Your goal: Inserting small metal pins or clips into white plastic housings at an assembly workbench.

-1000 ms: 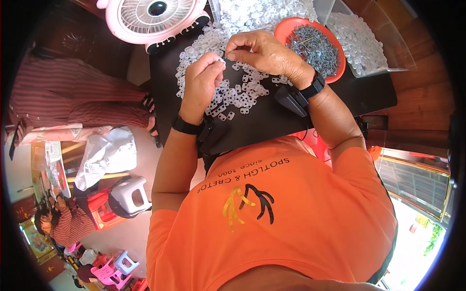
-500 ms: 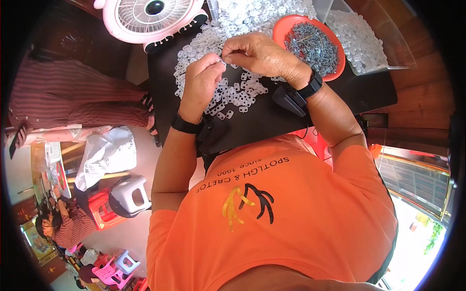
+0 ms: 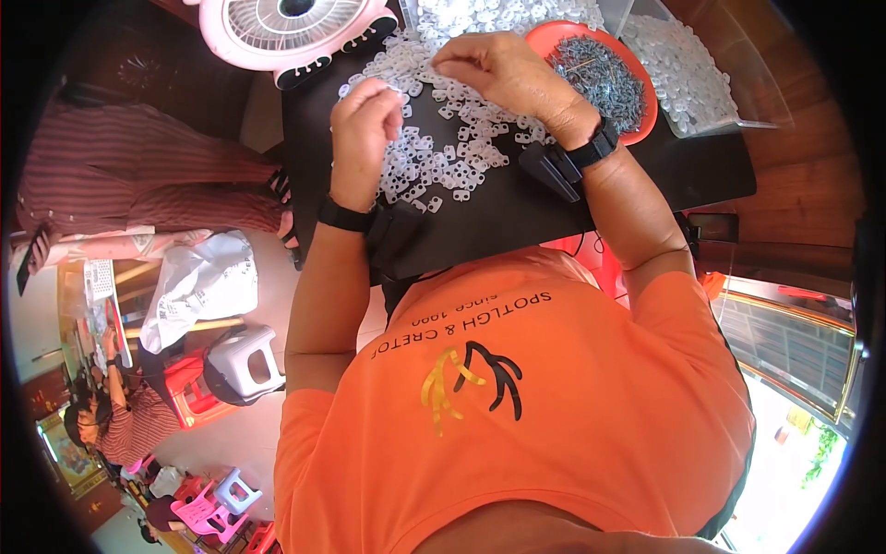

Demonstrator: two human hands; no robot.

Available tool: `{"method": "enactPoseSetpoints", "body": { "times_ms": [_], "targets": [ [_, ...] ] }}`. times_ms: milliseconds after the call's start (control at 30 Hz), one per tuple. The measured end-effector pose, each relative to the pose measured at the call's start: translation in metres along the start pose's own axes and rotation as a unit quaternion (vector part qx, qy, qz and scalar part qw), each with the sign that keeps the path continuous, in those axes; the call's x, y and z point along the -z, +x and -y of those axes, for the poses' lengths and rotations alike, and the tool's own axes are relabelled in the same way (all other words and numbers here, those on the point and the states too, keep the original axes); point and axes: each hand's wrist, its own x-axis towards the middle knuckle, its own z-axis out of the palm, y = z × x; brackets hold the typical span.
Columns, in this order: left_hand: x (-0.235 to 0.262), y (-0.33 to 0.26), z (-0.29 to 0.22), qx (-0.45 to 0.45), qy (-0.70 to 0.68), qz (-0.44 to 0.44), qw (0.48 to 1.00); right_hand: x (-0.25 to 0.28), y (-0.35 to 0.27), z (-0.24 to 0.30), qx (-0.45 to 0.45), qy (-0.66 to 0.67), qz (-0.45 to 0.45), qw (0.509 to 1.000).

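Small flat white plastic pieces with holes (image 3: pixel 461 171) lie scattered in a loose heap on the dark table. Over the heap's left side, my left hand (image 3: pixel 363 129) is closed, thumb against fingers; a bit of a white plastic piece (image 3: pixel 394 90) shows at its fingertips. My right hand (image 3: pixel 508 78) hovers over the far part of the heap, fingers bent and pinched toward the thumb. Whatever it holds, if anything, is too small to make out. The hands are apart. Beside my right wrist sits an orange-red plate (image 3: pixel 650 102) piled with small grey metal screws or nails (image 3: pixel 600 83).
A pink fan (image 3: pixel 277 65) stands at the far left of the table (image 3: pixel 461 235). At the back is a container of white pieces (image 3: pixel 508 13); a clear bin (image 3: pixel 738 122) of translucent pieces stands far right. A person in striped clothes (image 3: pixel 138 175) is on the left, beyond the table.
My hands were together at the fingertips over the heap and have now parted. The left has moved left, the right up and away, uncovering more of the white pieces.
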Motion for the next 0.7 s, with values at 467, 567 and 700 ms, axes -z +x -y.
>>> {"method": "enactPoseSetpoints", "body": {
  "times_ms": [467, 567, 700],
  "targets": [
    [0.014, 0.003, -0.005, -0.014, -0.106, -0.095, 0.990, -0.019, 0.000, -0.023, 0.058, -0.305, -0.016, 0.951],
    [0.014, 0.002, -0.005, -0.023, -0.112, -0.089, 0.989, -0.025, 0.002, -0.024, 0.082, -0.357, 0.004, 0.931],
    [0.014, 0.003, -0.004, -0.015, -0.107, -0.078, 0.991, -0.023, 0.002, -0.017, 0.052, -0.317, 0.055, 0.946]
  ]
}}
